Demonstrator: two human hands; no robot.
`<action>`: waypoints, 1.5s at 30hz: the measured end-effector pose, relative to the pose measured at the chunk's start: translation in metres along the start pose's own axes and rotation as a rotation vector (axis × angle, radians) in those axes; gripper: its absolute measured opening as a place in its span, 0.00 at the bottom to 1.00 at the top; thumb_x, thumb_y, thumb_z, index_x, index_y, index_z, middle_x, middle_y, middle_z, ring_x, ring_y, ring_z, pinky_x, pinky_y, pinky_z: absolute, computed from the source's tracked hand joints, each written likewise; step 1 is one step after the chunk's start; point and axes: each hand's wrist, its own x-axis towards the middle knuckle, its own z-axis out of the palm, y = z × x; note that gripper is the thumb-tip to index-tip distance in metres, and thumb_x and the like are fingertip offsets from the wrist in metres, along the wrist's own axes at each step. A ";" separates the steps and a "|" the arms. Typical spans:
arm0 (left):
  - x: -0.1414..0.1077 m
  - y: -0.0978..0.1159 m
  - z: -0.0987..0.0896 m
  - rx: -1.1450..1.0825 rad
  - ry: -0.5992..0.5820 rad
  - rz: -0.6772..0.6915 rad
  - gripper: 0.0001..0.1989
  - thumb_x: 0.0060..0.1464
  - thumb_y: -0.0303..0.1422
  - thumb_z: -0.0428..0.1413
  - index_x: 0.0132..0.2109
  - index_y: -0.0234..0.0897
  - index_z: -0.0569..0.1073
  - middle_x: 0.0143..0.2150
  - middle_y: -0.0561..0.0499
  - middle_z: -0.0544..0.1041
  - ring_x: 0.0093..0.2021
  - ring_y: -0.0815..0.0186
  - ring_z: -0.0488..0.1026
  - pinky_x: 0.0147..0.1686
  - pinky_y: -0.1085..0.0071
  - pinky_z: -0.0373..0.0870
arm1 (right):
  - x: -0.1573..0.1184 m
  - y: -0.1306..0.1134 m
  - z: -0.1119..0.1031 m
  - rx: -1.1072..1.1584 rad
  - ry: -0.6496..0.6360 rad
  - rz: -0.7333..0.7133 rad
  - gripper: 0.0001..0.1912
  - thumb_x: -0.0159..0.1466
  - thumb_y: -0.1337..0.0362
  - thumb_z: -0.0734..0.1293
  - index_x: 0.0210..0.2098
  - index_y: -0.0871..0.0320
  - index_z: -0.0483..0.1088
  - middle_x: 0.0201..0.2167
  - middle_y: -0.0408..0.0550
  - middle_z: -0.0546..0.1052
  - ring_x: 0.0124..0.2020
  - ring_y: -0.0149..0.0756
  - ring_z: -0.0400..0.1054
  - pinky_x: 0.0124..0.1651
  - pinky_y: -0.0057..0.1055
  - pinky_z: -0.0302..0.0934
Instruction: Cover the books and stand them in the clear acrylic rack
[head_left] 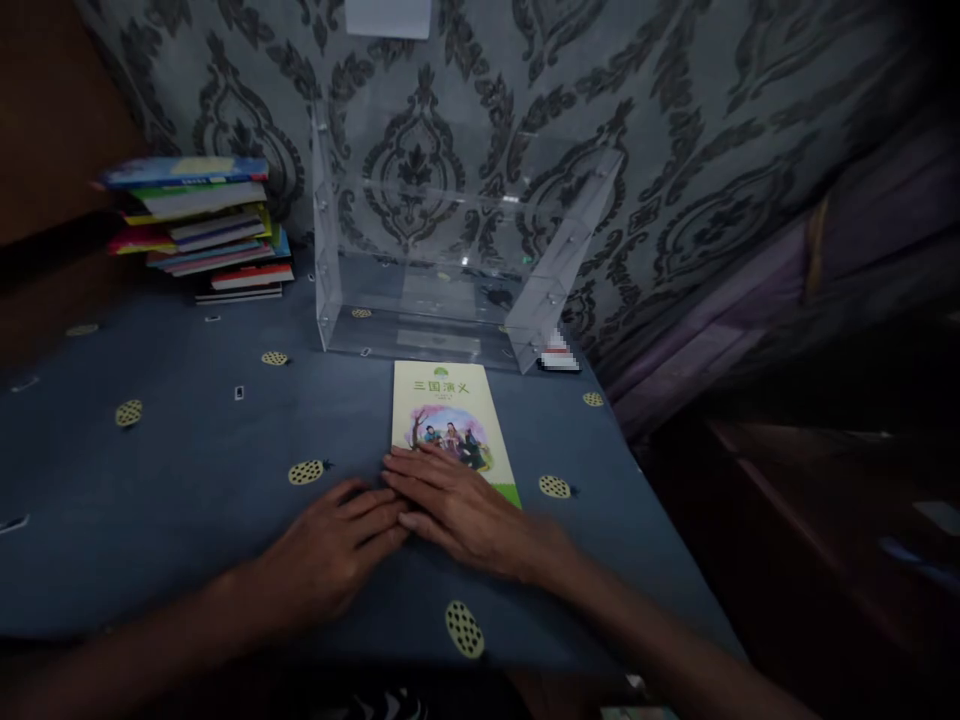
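A pale yellow-green book with a painted picture of figures on its cover lies flat on the blue tablecloth. My right hand rests palm down over the book's lower part, its fingers stretched out to the left. Beside it, my left hand lies on the cloth at the book's lower left, fingers extended and their tips touching or nearly touching my right hand. Neither hand grasps anything. Just behind the book stands a clear acrylic rack with tilted side panels.
Stacked books of mixed colours stand at the back left of the table, against the patterned wall. A small blurred white and red item sits by the rack's right foot. The table's right edge drops off to a dark area.
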 end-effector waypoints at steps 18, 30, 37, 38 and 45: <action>0.041 -0.078 0.016 -0.109 0.003 -0.204 0.18 0.66 0.27 0.46 0.57 0.38 0.73 0.56 0.44 0.77 0.57 0.59 0.74 0.54 0.56 0.72 | 0.074 0.097 -0.018 -0.093 0.055 0.015 0.22 0.74 0.60 0.56 0.64 0.61 0.65 0.65 0.56 0.67 0.70 0.40 0.55 0.70 0.45 0.54; 0.076 -0.129 0.037 -0.043 0.045 -0.239 0.18 0.66 0.33 0.46 0.56 0.37 0.75 0.57 0.45 0.77 0.55 0.58 0.74 0.56 0.57 0.71 | 0.038 0.116 -0.029 -0.159 0.138 0.214 0.23 0.73 0.62 0.57 0.65 0.64 0.63 0.67 0.61 0.64 0.69 0.43 0.56 0.70 0.46 0.49; 0.083 -0.128 0.045 0.033 0.065 -0.247 0.19 0.67 0.33 0.44 0.57 0.35 0.74 0.58 0.43 0.76 0.56 0.55 0.73 0.55 0.53 0.71 | 0.014 0.119 -0.022 -0.139 0.247 0.336 0.24 0.72 0.62 0.57 0.65 0.64 0.63 0.67 0.60 0.63 0.70 0.44 0.54 0.71 0.49 0.46; 0.082 -0.128 0.046 0.037 0.070 -0.237 0.19 0.67 0.33 0.44 0.57 0.36 0.73 0.58 0.43 0.76 0.57 0.55 0.73 0.55 0.53 0.71 | 0.012 0.118 -0.021 -0.141 0.257 0.354 0.24 0.72 0.62 0.57 0.65 0.63 0.62 0.68 0.60 0.63 0.70 0.44 0.53 0.72 0.49 0.46; 0.075 -0.132 0.053 0.049 0.068 -0.252 0.21 0.68 0.36 0.41 0.60 0.38 0.71 0.61 0.43 0.73 0.62 0.54 0.69 0.59 0.51 0.67 | 0.007 0.112 -0.017 -0.147 0.295 0.439 0.24 0.72 0.61 0.57 0.64 0.64 0.63 0.68 0.61 0.62 0.72 0.48 0.49 0.70 0.50 0.49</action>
